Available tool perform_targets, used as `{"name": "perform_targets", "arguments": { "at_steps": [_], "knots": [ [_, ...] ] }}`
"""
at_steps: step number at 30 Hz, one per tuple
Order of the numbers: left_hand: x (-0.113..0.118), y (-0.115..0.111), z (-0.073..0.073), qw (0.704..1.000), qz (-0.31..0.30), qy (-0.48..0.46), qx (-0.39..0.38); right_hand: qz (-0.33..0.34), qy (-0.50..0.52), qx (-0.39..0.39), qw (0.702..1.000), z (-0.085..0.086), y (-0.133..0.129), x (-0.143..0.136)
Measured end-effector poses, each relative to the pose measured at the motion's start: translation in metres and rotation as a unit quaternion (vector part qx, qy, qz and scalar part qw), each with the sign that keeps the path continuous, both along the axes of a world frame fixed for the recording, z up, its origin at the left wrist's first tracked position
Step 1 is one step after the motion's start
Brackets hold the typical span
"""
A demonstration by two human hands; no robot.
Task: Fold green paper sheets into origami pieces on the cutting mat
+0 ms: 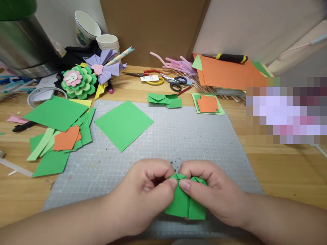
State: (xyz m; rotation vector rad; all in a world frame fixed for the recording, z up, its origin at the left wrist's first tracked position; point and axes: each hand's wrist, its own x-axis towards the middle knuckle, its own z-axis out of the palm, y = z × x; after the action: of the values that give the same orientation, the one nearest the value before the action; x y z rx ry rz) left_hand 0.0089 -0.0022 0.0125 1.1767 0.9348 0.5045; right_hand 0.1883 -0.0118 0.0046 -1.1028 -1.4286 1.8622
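Observation:
Near the front of the grey cutting mat, a folded piece of green paper is pinched between both hands. My left hand grips its left side, thumb on top and curled fingers behind. From the right, my right hand presses its thumb on the paper near the top fold. A lengthwise crease or gap runs between the paper's two panels. Farther back on the mat lie a flat green paper square and some folded green paper pieces.
Green and orange scraps pile up at left, beside a green layered paper flower. Scissors and red-handled pliers lie at the back. Orange sheets carry a utility knife. Small paper squares sit at the mat's back right.

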Motion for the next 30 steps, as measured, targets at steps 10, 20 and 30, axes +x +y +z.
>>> {"name": "perform_targets", "arguments": {
  "at_steps": [10, 20, 30],
  "knots": [
    [-0.0074, 0.0073, -0.0069, 0.997, -0.007, -0.059, -0.051, -0.025, 0.02, -0.045, 0.998, -0.0018, 0.0026, 0.0028],
    [-0.0071, 0.0077, 0.0018, 0.992, -0.115, 0.009, 0.051, 0.075, 0.055, -0.051, 0.994, 0.0042, 0.0035, 0.0037],
    [-0.0075, -0.0007, -0.0011, 0.991, -0.123, -0.041, -0.029, 0.087, 0.064, -0.054, 0.993, 0.0063, 0.0005, 0.002]
  ]
}}
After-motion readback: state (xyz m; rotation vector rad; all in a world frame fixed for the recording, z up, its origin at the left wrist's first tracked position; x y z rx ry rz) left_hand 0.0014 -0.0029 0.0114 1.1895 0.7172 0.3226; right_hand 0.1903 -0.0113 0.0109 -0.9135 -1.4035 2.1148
